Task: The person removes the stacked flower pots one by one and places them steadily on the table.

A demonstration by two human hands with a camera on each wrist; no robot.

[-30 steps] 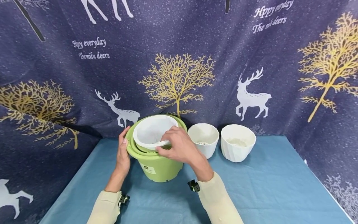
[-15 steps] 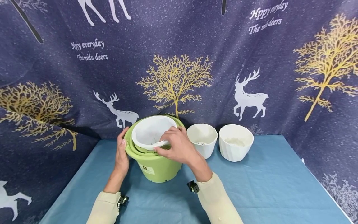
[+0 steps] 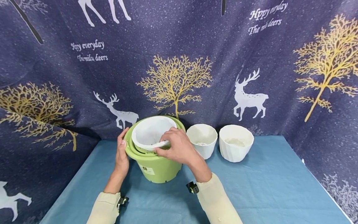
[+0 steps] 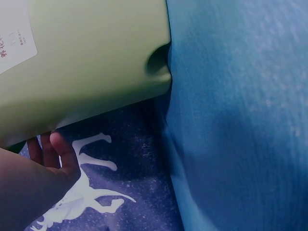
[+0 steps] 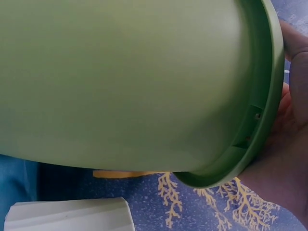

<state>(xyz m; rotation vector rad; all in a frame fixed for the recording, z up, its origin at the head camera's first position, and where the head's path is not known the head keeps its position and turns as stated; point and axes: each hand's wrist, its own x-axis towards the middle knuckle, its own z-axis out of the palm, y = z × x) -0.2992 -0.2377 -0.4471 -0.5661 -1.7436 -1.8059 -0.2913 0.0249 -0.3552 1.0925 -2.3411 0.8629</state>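
In the head view a large green flowerpot (image 3: 165,169) with a small label stands at the table's back left. A white flowerpot (image 3: 148,132) sits tilted inside it, above an inner green rim (image 3: 139,150). My right hand (image 3: 179,146) pinches the white pot's near right rim, thumb outside and fingers over the edge. My left hand (image 3: 121,155) rests against the green pot's left side at the rim, fingers extended. The left wrist view shows the green pot's side (image 4: 96,53) and base notch, with the left fingers partly hidden behind it. The right wrist view shows its rim (image 5: 276,72) close up.
Two faceted white flowerpots (image 3: 202,140) (image 3: 237,144) stand side by side to the right of the green pot. A blue cloth (image 3: 265,189) covers the table. A dark curtain (image 3: 179,37) with deer and trees hangs right behind the pots.
The view has shifted slightly. Both hands keep their places, the right on the white pot's rim and the left on the green pot's side.
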